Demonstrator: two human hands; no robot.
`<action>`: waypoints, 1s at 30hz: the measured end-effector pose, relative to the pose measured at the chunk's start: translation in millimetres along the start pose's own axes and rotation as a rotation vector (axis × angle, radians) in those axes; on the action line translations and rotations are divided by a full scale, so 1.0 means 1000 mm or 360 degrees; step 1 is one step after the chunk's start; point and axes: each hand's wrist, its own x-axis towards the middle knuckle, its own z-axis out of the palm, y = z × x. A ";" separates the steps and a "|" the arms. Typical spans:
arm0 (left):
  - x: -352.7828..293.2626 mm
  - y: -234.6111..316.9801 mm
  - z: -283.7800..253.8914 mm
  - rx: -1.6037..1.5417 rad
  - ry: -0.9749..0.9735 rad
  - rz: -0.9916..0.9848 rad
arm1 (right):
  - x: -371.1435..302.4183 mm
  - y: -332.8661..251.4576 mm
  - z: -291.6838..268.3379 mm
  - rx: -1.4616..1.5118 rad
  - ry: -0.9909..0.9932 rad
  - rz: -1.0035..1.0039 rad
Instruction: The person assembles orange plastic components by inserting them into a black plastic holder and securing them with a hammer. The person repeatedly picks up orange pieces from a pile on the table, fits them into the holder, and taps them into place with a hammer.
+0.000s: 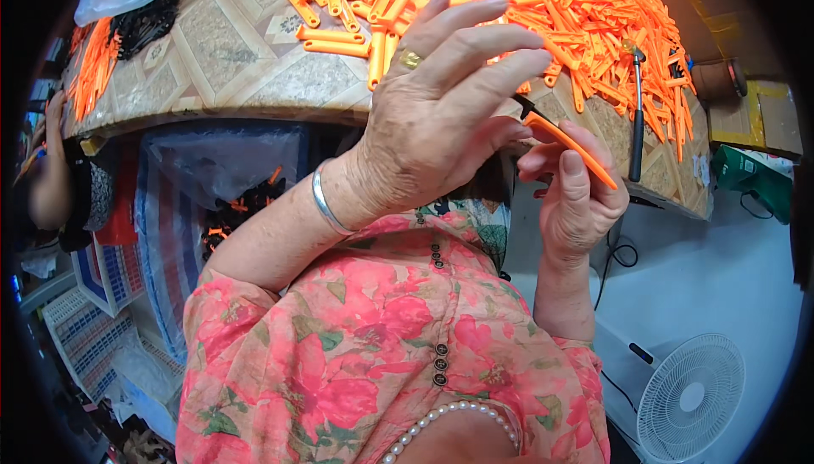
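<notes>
- Right hand point(585, 201): gripping one slender orange piece point(572, 150), thumb against its side, fingers curled behind.
- Position: piece held clear of the table's near edge, right of centre — slanting, its far end up to the left, with a dark part point(524, 105) there.
- Left hand point(432, 116): open, fingers extended and spread, nothing seen in its grasp; thumb close to the piece's far end. Contact there: cannot tell.
- Handling, judged: best to pinch the orange length firmly and low, keeping fingertips off the dark part, which may have an edge. Left thumb and forefinger should meet that end squarely; twisting could make the slim piece slip.
- Count: held piece, one; dark-handled tool point(637, 116), one, on the right of the table point(220, 57); floor fan point(691, 396), one, near right.
- Orange pile point(593, 23), one, far side — overlapping, pieces uncountable. Smaller orange bunch point(95, 66), one, far left; its pieces also uncountable.
</notes>
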 end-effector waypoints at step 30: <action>-0.041 -0.017 0.012 -0.2053 0.0140 -0.2002 | 0.091 0.051 -0.076 -0.2157 0.0102 -0.0274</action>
